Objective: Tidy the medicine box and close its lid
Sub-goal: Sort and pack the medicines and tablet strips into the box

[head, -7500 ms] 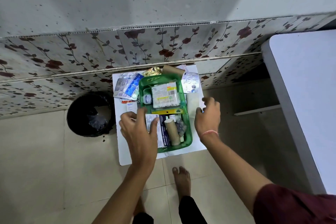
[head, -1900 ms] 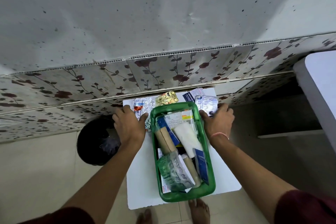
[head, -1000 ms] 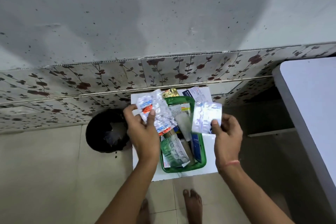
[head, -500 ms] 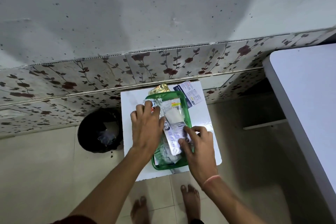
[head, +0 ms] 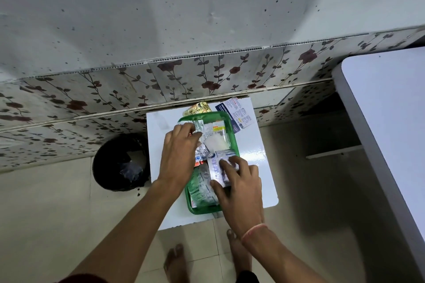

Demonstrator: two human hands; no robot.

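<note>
Right hand (head: 239,187) nearest, fingers spread flat, pressing a silver blister strip (head: 218,167) down into the green medicine box (head: 233,138); not gripping, just pinning. Left hand (head: 178,158) at the box's left rim, fingers curled onto crumpled foil strips (head: 199,132), loosely pinched. Box sits mid counter (head: 257,158), heaped above its rim. Beyond the box's far edge, 2 items not yet in: gold foil pack (head: 198,108) and a blue-white leaflet (head: 238,114). No lid visible. Black bin (head: 120,162) left of the box, on the floor. To do well: flatten strips level, stack lengthwise, keep edges inside the rim so a lid can seat.
</note>
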